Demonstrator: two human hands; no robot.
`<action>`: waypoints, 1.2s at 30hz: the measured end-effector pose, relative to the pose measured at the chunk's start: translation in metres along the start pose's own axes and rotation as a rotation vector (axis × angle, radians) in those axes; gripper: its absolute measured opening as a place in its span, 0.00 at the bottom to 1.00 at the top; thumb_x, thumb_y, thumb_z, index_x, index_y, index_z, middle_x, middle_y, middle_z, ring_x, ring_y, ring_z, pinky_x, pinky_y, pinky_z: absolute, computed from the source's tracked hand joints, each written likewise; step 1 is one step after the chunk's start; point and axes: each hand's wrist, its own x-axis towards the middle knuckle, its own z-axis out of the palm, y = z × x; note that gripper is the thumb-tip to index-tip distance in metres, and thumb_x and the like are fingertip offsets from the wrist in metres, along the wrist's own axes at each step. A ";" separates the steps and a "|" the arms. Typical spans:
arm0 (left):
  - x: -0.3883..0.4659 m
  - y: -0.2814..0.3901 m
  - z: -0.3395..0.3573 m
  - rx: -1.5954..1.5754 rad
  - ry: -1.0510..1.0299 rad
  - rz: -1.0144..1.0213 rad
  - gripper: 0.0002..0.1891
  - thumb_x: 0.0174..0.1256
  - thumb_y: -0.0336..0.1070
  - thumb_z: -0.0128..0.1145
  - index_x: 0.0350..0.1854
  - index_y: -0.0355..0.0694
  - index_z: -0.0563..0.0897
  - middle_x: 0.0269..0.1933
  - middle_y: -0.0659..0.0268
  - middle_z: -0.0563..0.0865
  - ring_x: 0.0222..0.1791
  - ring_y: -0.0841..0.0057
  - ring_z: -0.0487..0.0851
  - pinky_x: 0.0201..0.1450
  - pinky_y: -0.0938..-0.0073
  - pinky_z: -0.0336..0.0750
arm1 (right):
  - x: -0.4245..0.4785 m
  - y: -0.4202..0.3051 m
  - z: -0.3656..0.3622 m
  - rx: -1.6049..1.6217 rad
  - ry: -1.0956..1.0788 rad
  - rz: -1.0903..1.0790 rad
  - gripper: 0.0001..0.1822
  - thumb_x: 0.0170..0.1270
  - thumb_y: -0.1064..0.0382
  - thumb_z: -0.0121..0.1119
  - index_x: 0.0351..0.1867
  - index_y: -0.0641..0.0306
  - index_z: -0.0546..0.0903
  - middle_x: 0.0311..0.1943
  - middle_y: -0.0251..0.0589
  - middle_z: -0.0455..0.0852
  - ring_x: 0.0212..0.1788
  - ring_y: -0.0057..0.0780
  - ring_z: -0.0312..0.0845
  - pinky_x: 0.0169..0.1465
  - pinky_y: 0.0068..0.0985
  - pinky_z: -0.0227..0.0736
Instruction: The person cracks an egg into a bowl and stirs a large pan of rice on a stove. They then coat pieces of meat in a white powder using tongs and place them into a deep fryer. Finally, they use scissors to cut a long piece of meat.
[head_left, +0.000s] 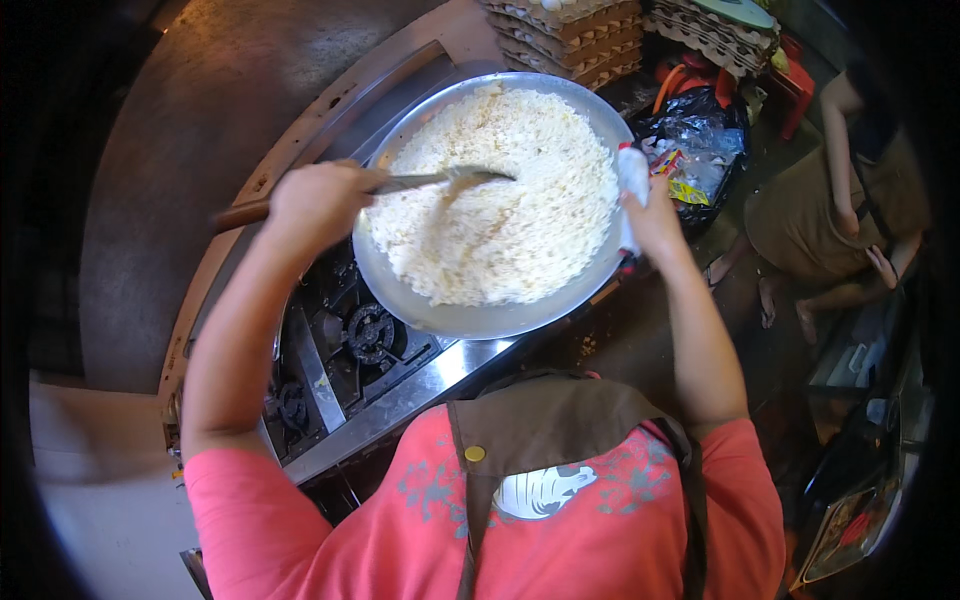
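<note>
A wide metal pan sits over the stove in front of me, holding a broad heap of cooked rice with light brown patches. My left hand grips a turner with a wooden handle, its metal end sunk in the rice near the middle of the pan. Some rice around the turner is blurred. At the pan's right rim, my right hand grasps a folded whitish cloth with red and dark edges, which lies against the rim.
Gas burners lie left of and below the pan. Egg trays are stacked behind it. A black rubbish bag with wrappers stands at the right, near a red plastic stool. Another person in a brown apron is at the far right.
</note>
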 end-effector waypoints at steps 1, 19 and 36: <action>-0.003 -0.009 -0.022 -0.050 0.029 -0.050 0.15 0.64 0.38 0.58 0.52 0.53 0.86 0.45 0.61 0.88 0.44 0.59 0.87 0.48 0.61 0.80 | 0.016 0.003 -0.005 0.014 -0.008 -0.001 0.23 0.69 0.56 0.58 0.53 0.71 0.65 0.49 0.65 0.79 0.51 0.51 0.79 0.55 0.37 0.71; -0.029 0.015 0.078 -1.377 -0.822 -0.433 0.14 0.72 0.40 0.55 0.34 0.34 0.84 0.23 0.66 0.81 0.13 0.84 0.71 0.14 0.79 0.64 | -0.024 -0.037 -0.035 0.207 -0.067 0.119 0.21 0.72 0.57 0.52 0.57 0.70 0.65 0.50 0.63 0.79 0.52 0.45 0.78 0.56 0.34 0.69; -0.001 -0.027 -0.035 -0.224 -0.007 0.122 0.18 0.65 0.35 0.58 0.57 0.43 0.83 0.38 0.58 0.88 0.33 0.63 0.87 0.39 0.65 0.79 | 0.058 0.016 -0.010 -0.094 -0.028 -0.114 0.24 0.71 0.50 0.55 0.54 0.70 0.69 0.51 0.62 0.79 0.52 0.46 0.79 0.56 0.35 0.70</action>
